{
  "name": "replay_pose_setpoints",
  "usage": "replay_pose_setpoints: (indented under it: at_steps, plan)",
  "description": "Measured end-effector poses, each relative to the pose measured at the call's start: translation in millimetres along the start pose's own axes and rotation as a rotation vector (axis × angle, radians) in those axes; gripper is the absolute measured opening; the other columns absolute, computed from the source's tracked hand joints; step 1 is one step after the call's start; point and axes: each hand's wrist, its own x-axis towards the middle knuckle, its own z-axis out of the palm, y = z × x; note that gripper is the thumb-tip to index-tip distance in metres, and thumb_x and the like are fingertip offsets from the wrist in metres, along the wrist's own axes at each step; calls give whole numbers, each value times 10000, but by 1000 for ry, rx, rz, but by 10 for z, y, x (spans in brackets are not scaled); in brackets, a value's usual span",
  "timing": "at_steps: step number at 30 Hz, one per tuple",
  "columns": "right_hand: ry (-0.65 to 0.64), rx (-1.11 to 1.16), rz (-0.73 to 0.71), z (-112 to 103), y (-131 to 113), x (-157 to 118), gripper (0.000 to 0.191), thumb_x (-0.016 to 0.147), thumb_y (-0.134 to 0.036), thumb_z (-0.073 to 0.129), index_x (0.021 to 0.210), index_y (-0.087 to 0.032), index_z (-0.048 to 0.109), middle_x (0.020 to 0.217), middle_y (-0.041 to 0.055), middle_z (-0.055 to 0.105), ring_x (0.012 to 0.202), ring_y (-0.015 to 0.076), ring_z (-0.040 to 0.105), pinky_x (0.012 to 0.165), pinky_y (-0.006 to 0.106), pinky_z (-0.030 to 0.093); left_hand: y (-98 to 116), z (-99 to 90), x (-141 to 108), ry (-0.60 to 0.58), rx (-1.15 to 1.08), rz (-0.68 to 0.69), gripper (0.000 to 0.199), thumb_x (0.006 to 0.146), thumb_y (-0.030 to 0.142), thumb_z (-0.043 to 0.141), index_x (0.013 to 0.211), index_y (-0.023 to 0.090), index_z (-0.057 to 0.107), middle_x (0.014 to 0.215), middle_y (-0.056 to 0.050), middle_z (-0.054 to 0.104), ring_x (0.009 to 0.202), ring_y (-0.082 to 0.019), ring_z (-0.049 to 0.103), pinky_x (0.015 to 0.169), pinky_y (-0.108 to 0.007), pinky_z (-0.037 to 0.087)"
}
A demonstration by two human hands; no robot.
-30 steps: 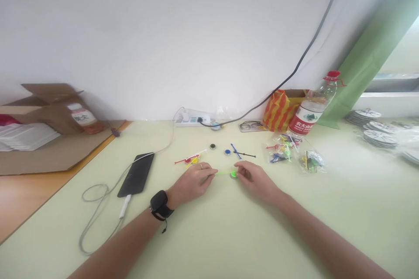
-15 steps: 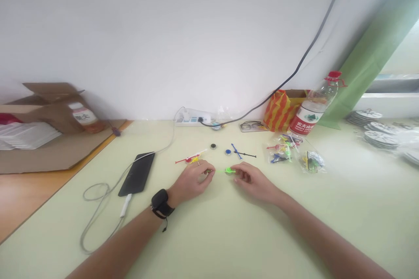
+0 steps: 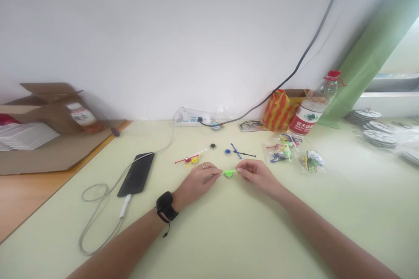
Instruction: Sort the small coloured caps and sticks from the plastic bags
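Observation:
Between my two hands, a green spinner arrow [image 3: 230,171] lies over a small round green base [image 3: 228,175] on the table. The fingertips of my left hand [image 3: 202,180] pinch one end of the arrow. At its other end, the thumb and fingers of my right hand [image 3: 257,175] are closed on it. Beyond my left hand are a red arrow [image 3: 183,160] and a yellow piece [image 3: 194,160], each with a round base, and a white arrow. A black disc [image 3: 213,146], a blue disc [image 3: 228,151], a blue arrow [image 3: 236,151] and a black arrow [image 3: 248,154] lie farther back.
On the left are a phone [image 3: 136,174] with a looping white cable and an open cardboard box [image 3: 52,107]. A power strip [image 3: 191,117] and glasses [image 3: 251,124] lie by the wall. Bagged pieces [image 3: 280,150], a large bottle [image 3: 307,115] and stacked discs [image 3: 379,138] are on the right.
My left hand has moved right, to the green arrow's near end. My right hand has shifted slightly right, and the arrow now spans between both hands over the base.

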Motion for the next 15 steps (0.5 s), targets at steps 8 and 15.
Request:
replay_pose_setpoints:
  at_steps: [8,15]
  plan:
    - [31,-42,70,-17,119,41,320,805,-494,732,874,-187,671,681,-7,614,510,120,511,465,257,392,-31,20,12,-76,7,-32,256,1020,204,535,1171,260,735,1086,-63,714,1027,-195,664,916,-353,549]
    - [-2,-170,14,23,114,29,231,874,-414,650,838,-187,650,729,3,612,631,143,550,573,270,431,64,-43,15,-106,78,-42,168,978,232,599,1096,240,718,1055,-63,712,1015,-220,652,908,-383,542]
